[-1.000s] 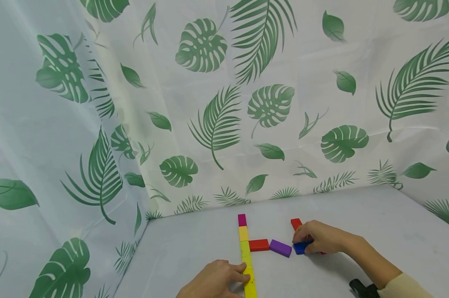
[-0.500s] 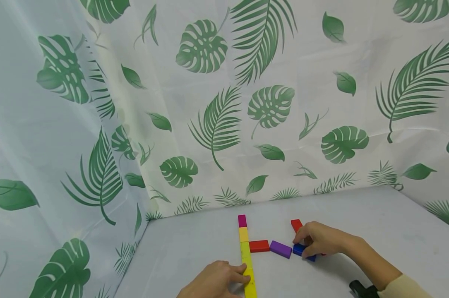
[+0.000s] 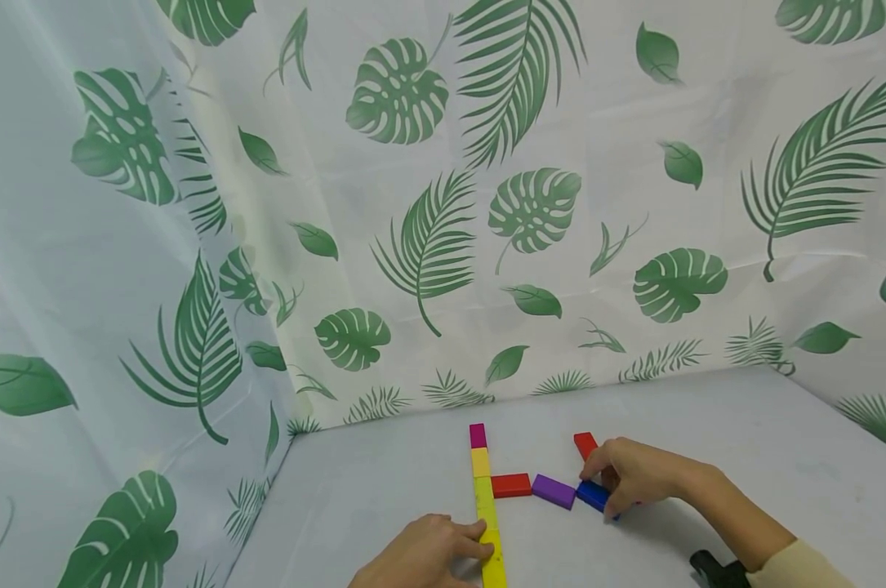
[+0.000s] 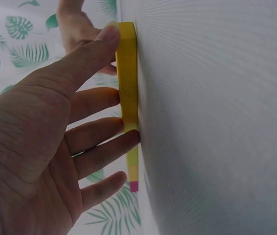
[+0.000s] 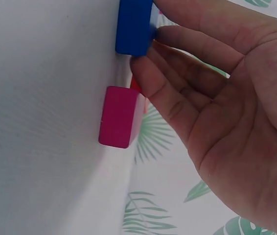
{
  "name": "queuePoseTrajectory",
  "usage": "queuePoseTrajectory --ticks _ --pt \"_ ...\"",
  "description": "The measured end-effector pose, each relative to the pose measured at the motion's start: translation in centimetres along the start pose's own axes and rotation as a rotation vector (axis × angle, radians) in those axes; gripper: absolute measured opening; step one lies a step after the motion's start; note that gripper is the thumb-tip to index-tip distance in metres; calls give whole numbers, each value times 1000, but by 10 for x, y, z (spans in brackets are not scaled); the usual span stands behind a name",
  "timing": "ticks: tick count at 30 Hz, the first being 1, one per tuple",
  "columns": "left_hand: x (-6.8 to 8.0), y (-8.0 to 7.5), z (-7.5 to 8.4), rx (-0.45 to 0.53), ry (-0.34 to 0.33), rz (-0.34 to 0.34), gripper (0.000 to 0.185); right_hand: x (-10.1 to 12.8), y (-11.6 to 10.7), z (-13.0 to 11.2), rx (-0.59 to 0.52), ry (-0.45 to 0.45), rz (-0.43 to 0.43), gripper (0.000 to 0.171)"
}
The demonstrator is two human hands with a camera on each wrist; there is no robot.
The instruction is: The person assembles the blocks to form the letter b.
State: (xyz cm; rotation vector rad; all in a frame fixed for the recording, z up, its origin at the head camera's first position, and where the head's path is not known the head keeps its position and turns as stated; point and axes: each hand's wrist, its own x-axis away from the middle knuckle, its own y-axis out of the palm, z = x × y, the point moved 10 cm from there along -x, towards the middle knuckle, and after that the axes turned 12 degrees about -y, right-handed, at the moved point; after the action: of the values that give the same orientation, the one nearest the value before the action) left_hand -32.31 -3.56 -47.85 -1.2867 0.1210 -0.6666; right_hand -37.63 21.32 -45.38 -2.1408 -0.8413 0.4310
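Observation:
My left hand (image 3: 428,557) lies flat on the table, its thumb on the near end of a long yellow block (image 3: 493,562) and straight fingers against the block's side (image 4: 127,78). That block ends a line with a yellow-green (image 3: 484,498), an orange-yellow (image 3: 480,462) and a magenta block (image 3: 477,435). A red block (image 3: 511,485) and a purple block (image 3: 554,491) lie to the right of the line. My right hand (image 3: 626,474) pinches a blue block (image 3: 593,494) (image 5: 133,24) on the table beside the purple one. A pink block (image 5: 119,116) lies under that palm.
Another red block (image 3: 585,444) pokes out behind my right hand. Leaf-printed cloth walls (image 3: 428,245) close the table (image 3: 744,457) in at the back and on both sides. A black strap (image 3: 713,568) shows at my right wrist.
My right hand has turned the blue block and drawn it slightly nearer, its end now close to the purple block. The left hand and the block line have not moved.

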Motion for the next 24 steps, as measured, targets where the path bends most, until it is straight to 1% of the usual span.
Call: queuePoseTrajectory --ticks 6,12,17,20,24 --pt "0 0 -1 -2 -10 3 48 2 1 0 -1 26 -19 51" --pt "2 -2 0 21 -28 -1 49 4 2 2 3 87 -37 51" --pt "3 -2 1 15 -22 2 49 6 1 4 9 124 -39 49" --pt "3 -2 2 13 -21 1 49 7 1 4 1 137 -37 49" --pt "3 -2 2 9 -25 2 49 6 0 2 -13 126 -31 49"
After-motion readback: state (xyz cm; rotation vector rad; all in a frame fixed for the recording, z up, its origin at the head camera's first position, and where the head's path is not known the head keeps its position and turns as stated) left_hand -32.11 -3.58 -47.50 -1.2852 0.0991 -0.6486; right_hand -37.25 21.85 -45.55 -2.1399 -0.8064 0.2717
